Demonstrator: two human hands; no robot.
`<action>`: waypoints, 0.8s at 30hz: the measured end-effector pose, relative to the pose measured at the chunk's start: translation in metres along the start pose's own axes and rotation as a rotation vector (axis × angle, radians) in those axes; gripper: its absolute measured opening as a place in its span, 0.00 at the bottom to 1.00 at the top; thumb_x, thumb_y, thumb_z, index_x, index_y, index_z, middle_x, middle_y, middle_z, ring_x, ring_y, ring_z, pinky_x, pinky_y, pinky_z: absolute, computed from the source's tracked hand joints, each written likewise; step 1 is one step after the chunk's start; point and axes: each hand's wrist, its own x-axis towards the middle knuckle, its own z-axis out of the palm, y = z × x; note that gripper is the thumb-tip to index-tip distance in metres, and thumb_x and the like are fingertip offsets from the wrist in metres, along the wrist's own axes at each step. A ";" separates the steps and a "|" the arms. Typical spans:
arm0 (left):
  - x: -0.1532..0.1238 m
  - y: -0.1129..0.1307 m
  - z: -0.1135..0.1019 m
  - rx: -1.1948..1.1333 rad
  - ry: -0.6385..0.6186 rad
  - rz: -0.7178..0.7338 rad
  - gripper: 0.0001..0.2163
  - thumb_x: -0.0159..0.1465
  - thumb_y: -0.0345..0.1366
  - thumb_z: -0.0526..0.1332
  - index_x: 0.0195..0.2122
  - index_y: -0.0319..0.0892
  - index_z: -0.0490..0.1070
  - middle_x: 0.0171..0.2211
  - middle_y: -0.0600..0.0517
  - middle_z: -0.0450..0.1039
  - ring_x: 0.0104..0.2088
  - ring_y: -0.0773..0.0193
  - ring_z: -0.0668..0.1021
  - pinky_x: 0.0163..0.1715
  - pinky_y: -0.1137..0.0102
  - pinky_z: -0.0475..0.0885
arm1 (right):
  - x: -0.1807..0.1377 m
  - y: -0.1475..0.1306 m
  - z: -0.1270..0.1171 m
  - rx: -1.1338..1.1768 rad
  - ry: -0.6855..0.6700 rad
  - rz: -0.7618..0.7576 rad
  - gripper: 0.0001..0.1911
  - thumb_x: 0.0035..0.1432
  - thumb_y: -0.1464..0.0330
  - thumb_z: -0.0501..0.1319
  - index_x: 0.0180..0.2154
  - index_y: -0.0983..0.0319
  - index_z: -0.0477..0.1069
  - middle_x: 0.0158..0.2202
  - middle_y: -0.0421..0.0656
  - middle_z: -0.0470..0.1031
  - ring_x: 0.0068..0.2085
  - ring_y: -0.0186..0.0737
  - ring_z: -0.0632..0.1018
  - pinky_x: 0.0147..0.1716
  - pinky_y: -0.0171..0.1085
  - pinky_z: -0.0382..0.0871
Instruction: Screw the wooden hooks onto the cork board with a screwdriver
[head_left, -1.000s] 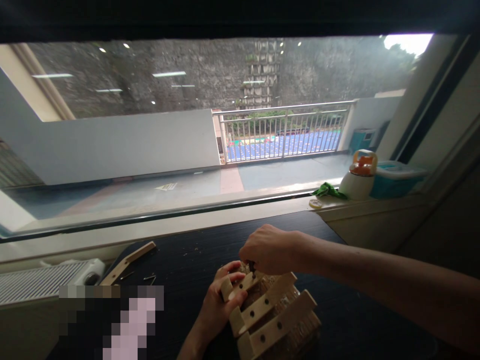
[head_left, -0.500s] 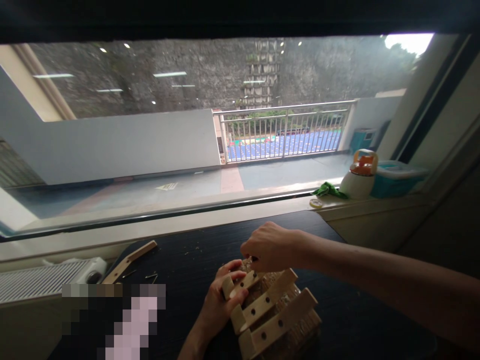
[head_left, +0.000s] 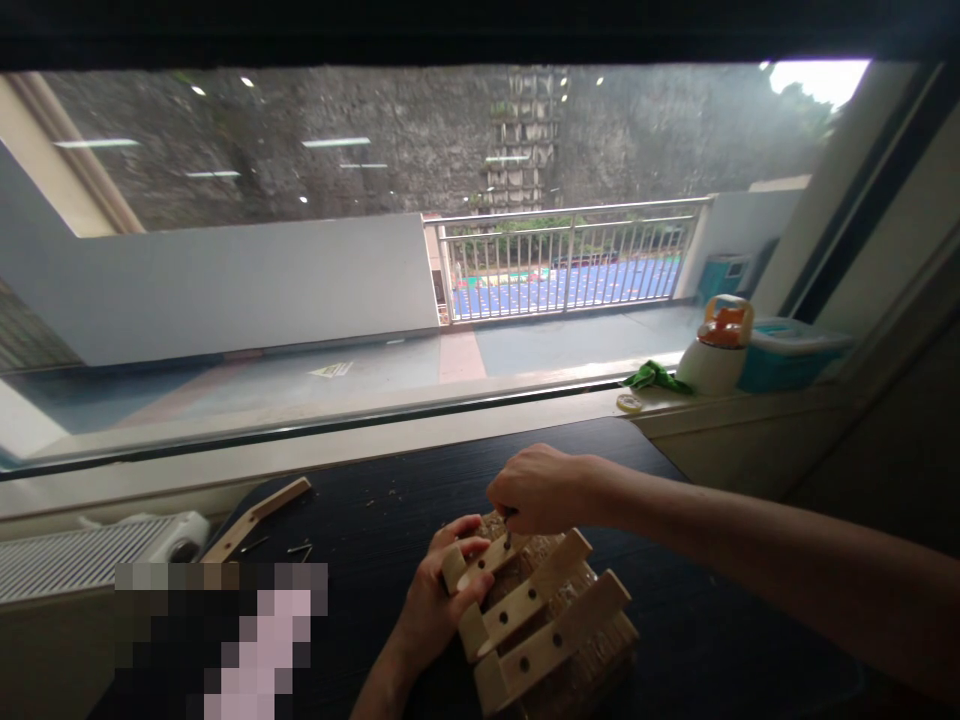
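Three pale wooden hook pieces (head_left: 517, 610) with dark holes lie side by side over a brown block wrapped in clear plastic (head_left: 600, 645). My left hand (head_left: 442, 580) grips the far hook piece (head_left: 487, 562) at its raised end, thumb on the near side and fingers on the far side. Above that piece's other end, my right hand (head_left: 536, 490) is closed in a pinch. A small dark tip shows under its fingers near the hole; what it belongs to is hidden by the hand.
On the dark table (head_left: 352, 600) to the left lie another wooden piece (head_left: 259, 515) and thin metal parts (head_left: 300, 548). Crumbs (head_left: 382, 497) are scattered behind. On the window ledge stand a white jug (head_left: 716, 355), a green cloth (head_left: 654, 377), a tape roll (head_left: 628, 403) and a teal box (head_left: 795, 355).
My right hand has shifted very slightly to the right over the far hook piece. My left hand keeps its grip. The whole view has moved a little.
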 end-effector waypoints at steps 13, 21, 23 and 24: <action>0.000 0.002 0.000 -0.002 0.021 0.006 0.10 0.55 0.34 0.63 0.39 0.43 0.76 0.54 0.44 0.65 0.54 0.51 0.69 0.53 0.59 0.65 | -0.004 -0.003 -0.007 -0.058 0.061 -0.099 0.11 0.51 0.73 0.56 0.36 0.59 0.74 0.36 0.44 0.78 0.37 0.42 0.77 0.26 0.34 0.62; 0.000 0.001 0.000 -0.022 0.024 -0.003 0.10 0.55 0.35 0.63 0.39 0.43 0.76 0.54 0.43 0.65 0.54 0.51 0.68 0.53 0.59 0.65 | 0.004 -0.006 -0.002 -0.077 0.028 -0.040 0.11 0.54 0.72 0.55 0.33 0.63 0.76 0.32 0.48 0.78 0.35 0.43 0.77 0.28 0.35 0.64; 0.000 0.001 0.000 -0.018 0.018 -0.002 0.10 0.55 0.34 0.63 0.39 0.43 0.76 0.54 0.43 0.65 0.54 0.50 0.68 0.53 0.59 0.65 | 0.005 -0.007 -0.001 -0.069 0.035 -0.016 0.12 0.54 0.70 0.54 0.32 0.64 0.76 0.31 0.49 0.78 0.34 0.43 0.77 0.27 0.35 0.64; 0.000 0.001 0.000 -0.016 0.014 -0.001 0.10 0.55 0.34 0.63 0.39 0.43 0.76 0.54 0.43 0.65 0.54 0.50 0.68 0.53 0.58 0.65 | 0.005 -0.007 -0.001 -0.067 0.039 -0.004 0.12 0.54 0.70 0.54 0.32 0.64 0.76 0.31 0.49 0.78 0.34 0.44 0.77 0.27 0.35 0.64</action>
